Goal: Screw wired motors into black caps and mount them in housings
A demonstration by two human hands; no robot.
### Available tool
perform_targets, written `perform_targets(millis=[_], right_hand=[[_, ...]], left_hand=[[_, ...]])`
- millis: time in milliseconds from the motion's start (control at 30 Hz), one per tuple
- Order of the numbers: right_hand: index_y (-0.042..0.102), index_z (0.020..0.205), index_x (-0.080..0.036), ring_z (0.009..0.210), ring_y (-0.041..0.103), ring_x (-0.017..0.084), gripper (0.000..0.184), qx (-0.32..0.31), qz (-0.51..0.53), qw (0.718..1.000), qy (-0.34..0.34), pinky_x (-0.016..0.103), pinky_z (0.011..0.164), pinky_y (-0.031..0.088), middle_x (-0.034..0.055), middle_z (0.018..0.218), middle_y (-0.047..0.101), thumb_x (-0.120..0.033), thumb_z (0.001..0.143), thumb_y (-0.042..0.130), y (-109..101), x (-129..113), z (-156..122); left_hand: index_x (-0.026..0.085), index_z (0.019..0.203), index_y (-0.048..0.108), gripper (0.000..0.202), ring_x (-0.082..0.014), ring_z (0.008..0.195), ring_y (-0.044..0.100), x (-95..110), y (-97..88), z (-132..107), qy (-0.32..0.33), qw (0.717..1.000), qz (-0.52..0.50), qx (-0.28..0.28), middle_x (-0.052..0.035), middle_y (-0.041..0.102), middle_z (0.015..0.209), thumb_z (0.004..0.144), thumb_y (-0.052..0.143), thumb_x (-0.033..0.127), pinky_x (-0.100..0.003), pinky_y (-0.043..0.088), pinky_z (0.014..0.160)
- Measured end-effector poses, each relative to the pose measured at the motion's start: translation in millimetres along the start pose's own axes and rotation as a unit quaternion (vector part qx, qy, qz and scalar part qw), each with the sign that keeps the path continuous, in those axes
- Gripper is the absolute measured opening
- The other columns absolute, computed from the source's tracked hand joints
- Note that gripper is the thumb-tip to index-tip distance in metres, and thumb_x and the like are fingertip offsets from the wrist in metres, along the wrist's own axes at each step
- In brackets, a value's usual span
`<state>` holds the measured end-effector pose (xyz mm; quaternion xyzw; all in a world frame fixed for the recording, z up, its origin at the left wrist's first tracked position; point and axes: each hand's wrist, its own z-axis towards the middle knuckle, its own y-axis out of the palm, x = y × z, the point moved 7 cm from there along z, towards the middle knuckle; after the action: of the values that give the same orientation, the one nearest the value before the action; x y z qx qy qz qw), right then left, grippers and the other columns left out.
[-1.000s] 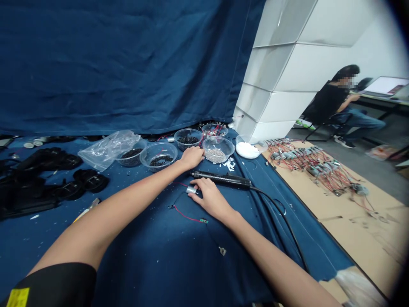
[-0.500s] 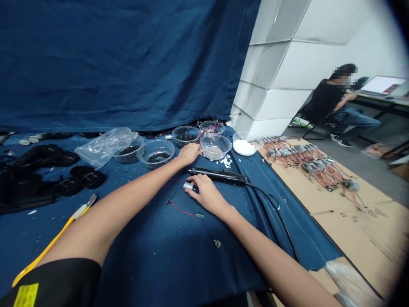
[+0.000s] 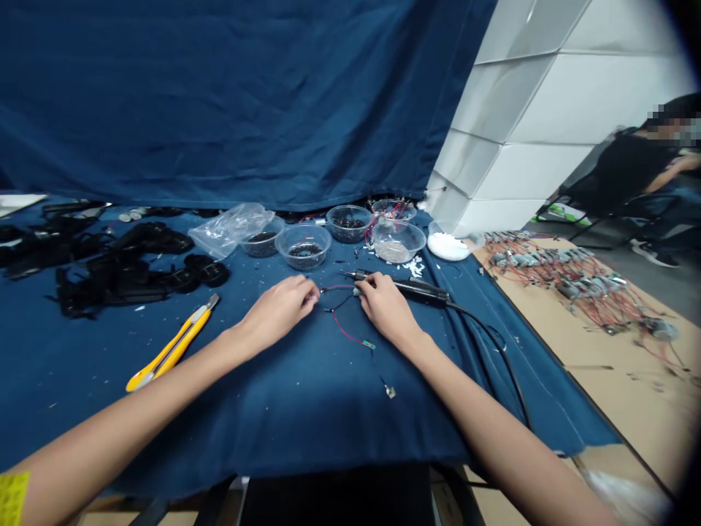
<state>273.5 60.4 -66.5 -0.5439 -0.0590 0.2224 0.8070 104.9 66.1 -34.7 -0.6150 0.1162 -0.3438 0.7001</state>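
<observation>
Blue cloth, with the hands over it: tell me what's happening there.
A person's right hand holds a small silvery part, mostly hidden from view. The left hand is at the end of a red wire; whether it grips the wire is unclear. On the blue cloth, a small green board lies nearer the person, and a black corded tool lies just beyond the right hand.

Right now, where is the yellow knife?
In the head view, the yellow knife lies on the blue cloth, to the left of the left hand, just beyond the forearm.
</observation>
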Motion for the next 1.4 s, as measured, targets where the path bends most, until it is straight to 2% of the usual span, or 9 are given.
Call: perform_targets(millis=[133, 267, 367, 467, 567, 733, 1000, 1167, 1400], right_hand=[[0.057, 0.123, -0.013, 0.102, 0.051, 0.023, 0.034, -0.028, 0.036, 0.998, -0.043, 0.035, 0.093, 0.045, 0.0128, 0.112, 0.055, -0.025, 0.093, 0.047, -11, -43, -12], [0.063, 0.113, -0.016, 0.093, 0.054, 0.024, 0.028, -0.131, -0.004, 0.989, -0.066, 0.039, 0.085, 0.048, 0.0113, 0.104, 0.058, -0.029, 0.093, 0.048, -2, -62, -30], [0.065, 0.110, -0.013, 0.095, 0.054, 0.026, 0.027, -0.122, -0.039, 0.991, -0.043, 0.040, 0.084, 0.048, 0.0135, 0.106, 0.058, -0.023, 0.093, 0.045, -3, -60, -31], [0.063, 0.113, -0.013, 0.099, 0.053, 0.024, 0.028, -0.094, 0.012, 0.993, -0.069, 0.037, 0.089, 0.046, 0.0130, 0.109, 0.057, -0.022, 0.094, 0.044, -3, -75, -22], [0.061, 0.113, -0.013, 0.096, 0.055, 0.020, 0.027, -0.105, 0.083, 0.986, -0.097, 0.034, 0.090, 0.045, 0.0109, 0.103, 0.058, -0.023, 0.095, 0.045, 12, -99, -9], [0.063, 0.094, -0.014, 0.084, 0.056, 0.016, 0.017, -0.135, 0.154, 0.975, -0.087, 0.028, 0.080, 0.043, 0.0074, 0.091, 0.060, -0.020, 0.093, 0.047, 39, -113, 9], [0.061, 0.084, -0.013, 0.072, 0.052, 0.011, 0.010, -0.164, 0.230, 0.958, -0.052, 0.023, 0.070, 0.039, 0.0050, 0.085, 0.061, -0.013, 0.087, 0.052, 45, -110, 14], [0.063, 0.083, -0.013, 0.073, 0.057, 0.011, 0.004, -0.188, 0.260, 0.947, 0.008, 0.022, 0.067, 0.040, 0.0037, 0.083, 0.064, -0.015, 0.083, 0.059, 48, -105, 10], [0.063, 0.086, -0.013, 0.077, 0.057, 0.014, 0.012, -0.144, 0.185, 0.972, -0.002, 0.026, 0.074, 0.041, 0.0064, 0.087, 0.063, -0.015, 0.089, 0.051, 40, -112, -2]], left_hand=[[0.018, 0.106, 0.062, 0.021, -0.0179, 0.096, 0.056, -10, 20.9, -52, 0.013, 0.999, -0.004, -0.044, -0.0060, 0.061, 0.101, 0.096, 0.044, 0.022, -0.031, 0.045, 0.086], [0.022, 0.128, 0.053, 0.033, -0.0194, 0.106, 0.054, -18, -2.5, -84, 0.012, 0.999, 0.030, 0.000, -0.0068, 0.059, 0.116, 0.100, 0.037, 0.029, -0.035, 0.042, 0.095], [0.020, 0.122, 0.056, 0.034, -0.0229, 0.109, 0.053, -40, -39.5, -116, -0.086, 0.988, 0.106, 0.072, -0.0079, 0.059, 0.116, 0.099, 0.036, 0.035, -0.038, 0.041, 0.097], [0.012, 0.127, 0.052, 0.045, -0.0339, 0.106, 0.053, -69, -57.7, -157, -0.250, 0.932, 0.248, 0.082, -0.0167, 0.056, 0.119, 0.097, 0.036, 0.042, -0.045, 0.045, 0.085], [0.004, 0.133, 0.045, 0.058, -0.0389, 0.099, 0.054, -92, -49.1, -188, -0.344, 0.882, 0.322, 0.023, -0.0229, 0.056, 0.113, 0.096, 0.032, 0.046, -0.045, 0.046, 0.075], [0.008, 0.123, 0.054, 0.051, -0.0328, 0.094, 0.057, -108, -35.2, -200, -0.351, 0.897, 0.268, -0.013, -0.0178, 0.057, 0.101, 0.096, 0.030, 0.045, -0.040, 0.046, 0.076], [0.021, 0.122, 0.052, 0.043, -0.0257, 0.080, 0.063, -63, -45.0, -191, -0.401, 0.908, 0.116, 0.039, -0.0086, 0.059, 0.114, 0.090, 0.043, 0.048, -0.033, 0.043, 0.063], [0.021, 0.098, 0.063, 0.040, -0.0165, 0.067, 0.062, -28, -25.7, -187, -0.362, 0.927, -0.091, 0.040, -0.0007, 0.066, 0.081, 0.097, 0.029, 0.043, -0.027, 0.042, 0.062], [0.023, 0.126, 0.051, 0.039, -0.0177, 0.073, 0.065, -5, 1.6, -192, -0.346, 0.927, -0.141, 0.030, -0.0030, 0.068, 0.090, 0.098, 0.033, 0.044, -0.027, 0.046, 0.066]])
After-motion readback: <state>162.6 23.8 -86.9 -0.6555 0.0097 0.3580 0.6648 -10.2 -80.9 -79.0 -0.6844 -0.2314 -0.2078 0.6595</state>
